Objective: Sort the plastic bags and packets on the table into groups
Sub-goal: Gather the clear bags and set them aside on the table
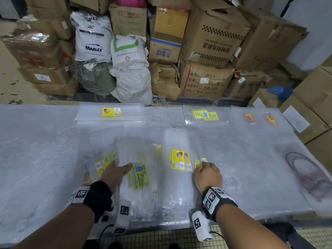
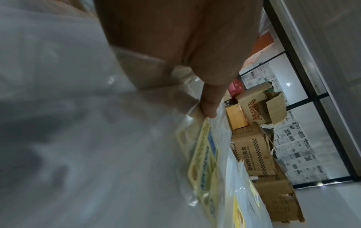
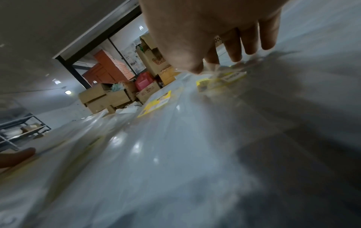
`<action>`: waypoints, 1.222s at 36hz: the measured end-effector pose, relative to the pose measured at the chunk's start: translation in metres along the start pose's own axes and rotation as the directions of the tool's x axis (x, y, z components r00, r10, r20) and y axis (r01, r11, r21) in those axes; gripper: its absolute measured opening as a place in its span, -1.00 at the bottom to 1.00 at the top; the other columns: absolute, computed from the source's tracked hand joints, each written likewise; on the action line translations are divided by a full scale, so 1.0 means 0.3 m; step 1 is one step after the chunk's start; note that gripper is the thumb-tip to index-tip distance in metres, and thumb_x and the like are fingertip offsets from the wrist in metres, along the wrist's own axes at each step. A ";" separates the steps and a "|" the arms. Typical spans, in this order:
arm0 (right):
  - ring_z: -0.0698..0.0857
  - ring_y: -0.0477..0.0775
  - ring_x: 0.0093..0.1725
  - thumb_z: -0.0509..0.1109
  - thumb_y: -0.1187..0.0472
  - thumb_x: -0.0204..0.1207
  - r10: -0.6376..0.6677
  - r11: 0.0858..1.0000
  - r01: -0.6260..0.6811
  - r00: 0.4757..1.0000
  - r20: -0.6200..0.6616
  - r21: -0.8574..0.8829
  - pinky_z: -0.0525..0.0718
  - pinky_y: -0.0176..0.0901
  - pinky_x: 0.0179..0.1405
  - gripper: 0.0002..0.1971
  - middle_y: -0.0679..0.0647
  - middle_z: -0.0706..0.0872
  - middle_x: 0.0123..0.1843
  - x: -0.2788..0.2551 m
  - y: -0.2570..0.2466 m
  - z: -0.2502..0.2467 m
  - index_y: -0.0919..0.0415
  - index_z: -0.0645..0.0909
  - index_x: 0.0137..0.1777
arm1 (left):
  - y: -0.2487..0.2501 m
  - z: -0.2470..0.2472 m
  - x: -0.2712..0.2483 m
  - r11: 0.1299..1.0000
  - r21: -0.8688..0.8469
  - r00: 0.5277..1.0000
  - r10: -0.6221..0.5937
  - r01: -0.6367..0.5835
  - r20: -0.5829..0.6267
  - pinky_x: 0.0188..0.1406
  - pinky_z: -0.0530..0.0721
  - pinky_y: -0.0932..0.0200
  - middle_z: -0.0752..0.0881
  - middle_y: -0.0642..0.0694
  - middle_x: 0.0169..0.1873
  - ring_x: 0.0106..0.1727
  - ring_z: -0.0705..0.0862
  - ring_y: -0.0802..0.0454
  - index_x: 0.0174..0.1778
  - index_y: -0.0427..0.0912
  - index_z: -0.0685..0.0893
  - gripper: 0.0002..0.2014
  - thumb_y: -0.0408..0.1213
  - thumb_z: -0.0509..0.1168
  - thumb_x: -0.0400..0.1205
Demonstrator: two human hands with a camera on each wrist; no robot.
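Clear plastic bags with yellow labels lie jumbled on the plastic-covered table (image 1: pixel 45 159). My left hand (image 1: pixel 122 167) holds a clear bag with a green-yellow Kek Pandan label (image 1: pixel 139 177); the thumb (image 2: pixel 210 106) lies on top and the fingers are hidden under the plastic. My right hand (image 1: pixel 203 167) is curled over a small yellow-labelled packet (image 1: pixel 201 161), and thumb and forefinger (image 3: pixel 205 66) pinch its crumpled plastic. Between the hands lies a bag with a yellow tiger label (image 1: pixel 180 159). Another yellow-labelled bag (image 1: pixel 103 163) lies left of my left hand.
Along the far edge sit a stack of yellow-label bags (image 1: pixel 111 112), a yellow-green-label group (image 1: pixel 204 115) and two orange-label packets (image 1: pixel 250 118). Cardboard boxes (image 1: pixel 212 42) and sacks (image 1: pixel 129 69) stand behind the table, more boxes to the right. A brown stain (image 1: pixel 305 175) marks the table.
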State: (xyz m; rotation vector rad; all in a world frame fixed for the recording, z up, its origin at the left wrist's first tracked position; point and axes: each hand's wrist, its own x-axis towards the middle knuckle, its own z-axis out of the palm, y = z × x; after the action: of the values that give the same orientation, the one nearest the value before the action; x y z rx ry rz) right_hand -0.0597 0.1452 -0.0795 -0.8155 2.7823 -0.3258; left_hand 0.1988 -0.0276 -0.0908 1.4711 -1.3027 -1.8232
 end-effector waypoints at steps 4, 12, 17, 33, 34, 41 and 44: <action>0.60 0.27 0.28 0.09 0.11 0.71 -0.048 0.994 0.049 0.999 -0.009 0.094 0.54 -0.01 0.14 -0.66 0.19 0.67 0.28 -0.032 -0.061 -0.021 0.20 0.66 0.25 | 0.028 0.004 -0.031 1.000 0.001 1.000 -0.014 0.014 -0.018 0.32 0.40 -0.53 0.79 -0.25 0.12 0.37 0.42 -0.61 0.29 -0.25 0.58 -0.64 -0.18 0.43 0.64; 0.62 0.22 0.25 0.13 0.10 0.69 -0.228 0.944 0.221 0.974 0.001 0.243 0.56 -0.04 0.07 -0.69 0.12 0.68 0.25 -0.146 -0.272 -0.040 0.09 0.67 0.22 | -0.127 -0.045 0.107 0.999 -0.024 0.999 -0.023 0.022 -0.041 0.26 0.64 -0.41 0.78 -0.07 0.21 0.23 0.74 -0.28 0.37 0.00 0.59 -0.10 0.33 0.63 0.16; 0.60 0.07 0.36 0.17 0.00 0.72 -0.328 0.881 0.286 0.943 0.052 0.376 0.54 -0.11 0.28 -0.64 0.01 0.64 0.38 -0.229 -0.391 -0.020 0.06 0.63 0.39 | -0.034 -0.007 0.004 0.997 -0.076 1.000 0.012 -0.010 0.023 0.26 0.66 -0.34 0.81 -0.12 0.13 0.15 0.79 -0.20 0.34 -0.12 0.63 -0.44 -0.07 0.58 0.44; 0.52 0.25 0.32 0.16 0.12 0.67 -0.538 0.833 0.444 0.787 0.302 0.330 0.58 0.04 0.25 -0.65 0.17 0.45 0.33 -0.324 -0.494 0.070 0.16 0.58 0.38 | 0.007 0.006 -0.039 0.990 -0.131 0.999 -0.047 0.046 -0.007 0.46 0.49 -0.19 0.60 -0.06 0.40 0.39 0.62 -0.18 0.45 -0.17 0.57 -0.27 0.32 0.32 0.53; 0.49 0.25 0.35 0.17 0.16 0.66 -0.541 0.835 0.454 0.780 0.314 0.311 0.57 0.03 0.27 -0.63 0.18 0.43 0.35 -0.324 -0.497 0.066 0.17 0.55 0.42 | 0.020 0.014 -0.054 0.992 -0.123 0.999 -0.028 0.026 -0.020 0.52 0.41 -0.12 0.52 0.06 0.38 0.47 0.52 -0.12 0.46 -0.15 0.54 -0.29 0.32 0.28 0.58; 0.56 0.27 0.28 0.16 0.20 0.66 -0.590 0.797 0.475 0.742 0.317 0.372 0.56 0.03 0.26 -0.61 0.21 0.50 0.31 -0.312 -0.514 0.065 0.14 0.56 0.45 | 0.010 -0.011 -0.043 0.994 0.013 0.994 0.106 -0.106 -0.033 0.21 0.69 -0.32 0.84 -0.15 -0.04 0.09 0.78 -0.25 0.04 -0.11 0.75 -0.58 0.00 0.57 0.32; 0.60 0.25 0.27 0.18 0.13 0.62 -0.551 0.805 0.425 0.793 0.258 0.414 0.58 -0.01 0.23 -0.63 0.22 0.59 0.25 -0.280 -0.516 0.054 0.15 0.63 0.35 | 0.030 -0.017 -0.043 0.991 0.038 0.991 0.132 -0.131 -0.033 0.14 0.71 -0.19 0.83 -0.12 -0.07 0.08 0.77 -0.20 0.01 -0.08 0.72 -0.73 -0.14 0.57 0.46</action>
State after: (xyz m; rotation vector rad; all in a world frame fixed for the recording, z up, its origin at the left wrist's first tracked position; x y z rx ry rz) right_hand 0.0913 0.0620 -0.0402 -1.3516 2.0466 -0.6420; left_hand 0.2059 -0.0230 -0.0765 1.3945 -1.3874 -1.6902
